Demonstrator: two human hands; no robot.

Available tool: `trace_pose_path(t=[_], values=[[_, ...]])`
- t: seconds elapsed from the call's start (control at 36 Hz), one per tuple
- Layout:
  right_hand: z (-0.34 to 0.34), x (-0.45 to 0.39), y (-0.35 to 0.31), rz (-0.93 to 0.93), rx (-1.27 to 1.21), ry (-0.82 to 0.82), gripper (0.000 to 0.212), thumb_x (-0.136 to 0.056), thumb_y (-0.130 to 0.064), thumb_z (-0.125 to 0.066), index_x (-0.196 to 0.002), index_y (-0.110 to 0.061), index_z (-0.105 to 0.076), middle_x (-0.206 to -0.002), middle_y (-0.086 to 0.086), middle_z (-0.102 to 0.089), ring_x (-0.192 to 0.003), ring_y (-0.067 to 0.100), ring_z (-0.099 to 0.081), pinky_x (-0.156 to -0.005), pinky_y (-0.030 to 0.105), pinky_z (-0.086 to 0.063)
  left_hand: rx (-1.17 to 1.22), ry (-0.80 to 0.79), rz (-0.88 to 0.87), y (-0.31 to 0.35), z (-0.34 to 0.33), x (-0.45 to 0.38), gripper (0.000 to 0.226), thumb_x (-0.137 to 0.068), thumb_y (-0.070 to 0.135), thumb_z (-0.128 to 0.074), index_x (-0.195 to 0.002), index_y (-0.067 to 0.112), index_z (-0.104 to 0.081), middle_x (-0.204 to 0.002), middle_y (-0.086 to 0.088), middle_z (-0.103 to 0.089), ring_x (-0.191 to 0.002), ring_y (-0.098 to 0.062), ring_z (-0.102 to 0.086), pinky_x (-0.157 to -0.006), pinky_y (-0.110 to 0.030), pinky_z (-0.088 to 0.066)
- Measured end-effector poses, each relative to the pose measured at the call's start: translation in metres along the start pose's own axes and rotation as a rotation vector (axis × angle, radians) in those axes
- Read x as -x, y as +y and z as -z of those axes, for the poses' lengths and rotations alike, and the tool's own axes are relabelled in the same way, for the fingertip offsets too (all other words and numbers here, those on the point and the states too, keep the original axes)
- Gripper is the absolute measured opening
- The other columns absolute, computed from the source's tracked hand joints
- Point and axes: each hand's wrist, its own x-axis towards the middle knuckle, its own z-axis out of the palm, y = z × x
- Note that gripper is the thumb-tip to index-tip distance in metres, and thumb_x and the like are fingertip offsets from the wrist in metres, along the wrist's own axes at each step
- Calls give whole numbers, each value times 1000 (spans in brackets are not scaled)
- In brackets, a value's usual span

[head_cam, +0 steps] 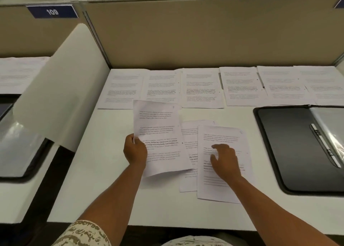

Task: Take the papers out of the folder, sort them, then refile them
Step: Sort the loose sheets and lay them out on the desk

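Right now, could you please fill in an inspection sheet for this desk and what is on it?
Surface: white desk, papers over its far and middle parts.
Job's things: row of printed sheets along the far edge; held sheet lifted and curling; small stack at the middle; black folder lying open at the right, metal clip visible.
Clutter: nothing seen.
Hands: left hand pinches the held sheet's left edge; right hand rests on the small stack, fingers spread.
Cables: nothing seen.
Surroundings: beige partition behind; number plate reading 109; neighbouring desk at left with more papers.
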Motion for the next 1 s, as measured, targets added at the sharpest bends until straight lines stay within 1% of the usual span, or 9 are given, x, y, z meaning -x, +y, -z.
trace_pose_path(t=[0.19,0.28,0.39,0.53,0.61,0.75,0.86,0.92,1.0], values=[[-4,-25,-62,-3,-243,-200,39,-98,-26,-62,-134,-13,-60,-128,2,-64,-114,20,-62,-97,26,-42,95,57,78,-3,22,-2,19,-103,16,-46,-113,14,-62,-111,-6,-66,-100,-27,-64,-91,-41,-56],[-7,-41,-81,-125,-475,-319,37,-96,-33,-65,-128,-14,-64,-120,1,-69,-108,21,-66,-101,38,-51,158,45,109,-3,32,2,15,-101,14,-48,-108,16,-61,-107,-2,-65,-96,-23,-63,-82,-32,-54],[-10,-54,-105,-277,-902,-539,23,-98,-24,-64,-112,-7,-70,-108,8,-77,-97,29,-74,-88,42,-59,180,19,97,-6,44,2,18,-102,16,-48,-112,15,-63,-106,-1,-67,-92,-18,-66,-75,-26,-56],[-20,-58,-119,-245,-820,-515,11,-95,-4,-65,-105,-3,-69,-102,10,-77,-90,27,-75,-77,38,-61,219,40,109,-11,57,1,17,-101,14,-50,-107,17,-65,-102,2,-68,-87,-12,-65,-70,-20,-52],[-30,-57,-127,-243,-781,-496,9,-95,-4,-64,-102,-4,-70,-100,9,-76,-91,26,-75,-79,39,-62,238,47,120,-16,66,-1,15,-100,15,-51,-105,20,-65,-100,4,-69,-87,-11,-66,-66,-19,-51],[-54,-52,-147,-277,-791,-452,7,-97,-6,-63,-98,-7,-70,-102,11,-75,-94,30,-72,-88,48,-60,229,44,159,-25,84,-17,17,-99,25,-57,-111,18,-66,-101,2,-70,-92,-16,-67,-82,-31,-55],[-80,-50,-165,-301,-804,-442,11,-98,-5,-59,-97,-6,-69,-104,15,-74,-98,35,-71,-92,53,-58,35,23,107,-39,103,-39,35,-98,33,-59,-130,18,-58,-120,-2,-64,-100,-18,-62,-86,-32,-52],[-95,-47,-176,-328,-808,-441,11,-98,-5,-58,-97,-5,-69,-106,19,-73,-100,39,-69,-94,57,-56,-108,12,18,-47,113,-50,41,-98,34,-59,-136,19,-53,-128,-2,-57,-107,-18,-58,-86,-31,-49],[-119,-43,-196,-373,-827,-433,12,-98,-4,-57,-97,-7,-69,-106,17,-73,-104,40,-68,-95,56,-55,-330,17,-185,-57,128,-68,45,-96,36,-61,-137,19,-53,-136,-4,-54,-122,-23,-50,-101,-41,-46]])
